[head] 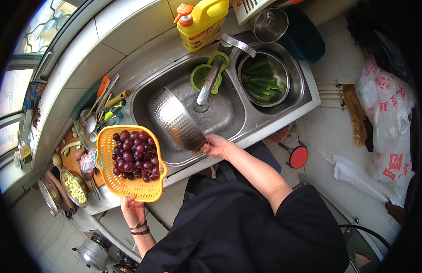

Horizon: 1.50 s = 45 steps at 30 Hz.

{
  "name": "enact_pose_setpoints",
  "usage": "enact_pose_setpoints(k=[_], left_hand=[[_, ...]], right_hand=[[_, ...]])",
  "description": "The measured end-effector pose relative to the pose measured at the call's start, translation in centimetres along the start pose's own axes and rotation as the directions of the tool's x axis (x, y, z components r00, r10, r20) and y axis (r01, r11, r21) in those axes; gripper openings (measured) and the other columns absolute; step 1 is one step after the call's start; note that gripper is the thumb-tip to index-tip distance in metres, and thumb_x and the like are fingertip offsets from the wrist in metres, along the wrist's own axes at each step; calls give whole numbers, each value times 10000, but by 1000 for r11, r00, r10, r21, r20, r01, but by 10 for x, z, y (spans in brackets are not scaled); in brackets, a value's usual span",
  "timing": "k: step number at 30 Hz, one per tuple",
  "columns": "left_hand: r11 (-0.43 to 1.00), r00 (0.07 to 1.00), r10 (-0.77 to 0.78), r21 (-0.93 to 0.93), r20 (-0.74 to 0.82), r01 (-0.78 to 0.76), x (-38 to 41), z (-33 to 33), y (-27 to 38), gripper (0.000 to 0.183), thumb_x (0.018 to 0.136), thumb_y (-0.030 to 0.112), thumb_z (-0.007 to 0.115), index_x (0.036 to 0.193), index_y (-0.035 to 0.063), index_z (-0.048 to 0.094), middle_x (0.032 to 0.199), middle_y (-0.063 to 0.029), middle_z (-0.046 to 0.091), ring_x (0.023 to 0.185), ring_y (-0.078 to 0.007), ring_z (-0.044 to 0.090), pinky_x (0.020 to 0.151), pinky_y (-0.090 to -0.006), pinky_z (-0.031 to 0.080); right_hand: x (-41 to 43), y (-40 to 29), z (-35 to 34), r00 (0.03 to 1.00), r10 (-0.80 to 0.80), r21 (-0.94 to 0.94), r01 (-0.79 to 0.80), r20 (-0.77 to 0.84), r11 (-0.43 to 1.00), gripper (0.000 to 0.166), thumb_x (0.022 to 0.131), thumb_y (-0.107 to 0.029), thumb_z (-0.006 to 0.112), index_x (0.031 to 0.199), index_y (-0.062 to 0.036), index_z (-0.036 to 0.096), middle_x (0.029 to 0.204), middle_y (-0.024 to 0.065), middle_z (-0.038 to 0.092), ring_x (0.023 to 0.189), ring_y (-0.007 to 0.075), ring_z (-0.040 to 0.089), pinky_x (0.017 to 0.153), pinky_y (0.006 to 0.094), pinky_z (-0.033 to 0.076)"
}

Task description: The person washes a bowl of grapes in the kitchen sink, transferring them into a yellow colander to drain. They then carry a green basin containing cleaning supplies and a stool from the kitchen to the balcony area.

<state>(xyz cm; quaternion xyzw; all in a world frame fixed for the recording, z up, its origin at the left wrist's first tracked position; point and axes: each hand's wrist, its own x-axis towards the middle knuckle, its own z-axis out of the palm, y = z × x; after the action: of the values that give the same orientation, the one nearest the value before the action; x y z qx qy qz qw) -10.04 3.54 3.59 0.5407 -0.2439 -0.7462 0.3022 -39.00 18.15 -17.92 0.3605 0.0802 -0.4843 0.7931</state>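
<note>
My left hand (133, 210) grips the lower rim of a yellow-orange plastic basket (129, 190), which holds a bunch of dark red grapes (137, 155) to the left of the sink. My right hand (214, 146) holds the rim of a dimpled stainless steel basin (176, 119), tilted on its side in the larger bowl of the steel sink (231, 128). Right behind the basin, the faucet (211, 82) points down over the drain. A green plastic strainer (200, 76) sits beside the faucet, partly hidden by it.
Cut green stalks (262, 80) lie in a steel bowl in the smaller sink bowl. A yellow detergent jug (202, 25) stands behind the sink. At left are a utensil tray (82, 126), a knife (95, 187) and a bowl of pale sliced food (74, 187). Plastic bags (390, 126) hang at right.
</note>
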Motion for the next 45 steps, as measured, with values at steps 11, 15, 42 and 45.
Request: enact_pose_setpoints(k=[11, 15, 42, 45], left_hand=[[1000, 993, -12, -23, 117, 14, 2, -14, 1, 303, 784, 2, 471, 1086, -22, 476, 1072, -108, 580, 925, -192, 598, 740, -273, 525], [997, 998, -34, 66, 55, 30, 7, 1, -7, 253, 788, 14, 477, 1041, 5, 483, 994, -85, 598, 771, -155, 622, 620, -237, 529], [900, 884, -426, 186, 190, 394, 108, 107, -130, 348, 813, 7, 450, 1159, 11, 407, 1006, -124, 571, 775, -206, 640, 606, -236, 567], [901, 883, -425, 186, 200, 392, 113, 106, -133, 333, 804, 1, 453, 1135, 1, 419, 981, -129, 583, 763, -207, 640, 594, -234, 568]], right_hand=[[17, -24, 27, 686, -707, -742, 381, -173, 552, 376, 778, 15, 419, 1150, -16, 375, 943, 163, 521, 736, 318, 614, 544, 431, 560], [20, -35, 26, 616, -767, -885, 242, -178, 399, 416, 818, -19, 435, 1220, -74, 342, 1052, 163, 521, 726, 304, 627, 493, 419, 561], [-129, -140, 203, 96, -969, -923, 337, 229, -185, 149, 723, -6, 503, 810, 105, 550, 731, 135, 591, 657, 229, 637, 568, 281, 518], [-138, -143, 189, 51, -904, -902, 112, 425, -418, 170, 781, -60, 544, 857, 91, 562, 752, 114, 616, 634, 193, 640, 561, 264, 518]])
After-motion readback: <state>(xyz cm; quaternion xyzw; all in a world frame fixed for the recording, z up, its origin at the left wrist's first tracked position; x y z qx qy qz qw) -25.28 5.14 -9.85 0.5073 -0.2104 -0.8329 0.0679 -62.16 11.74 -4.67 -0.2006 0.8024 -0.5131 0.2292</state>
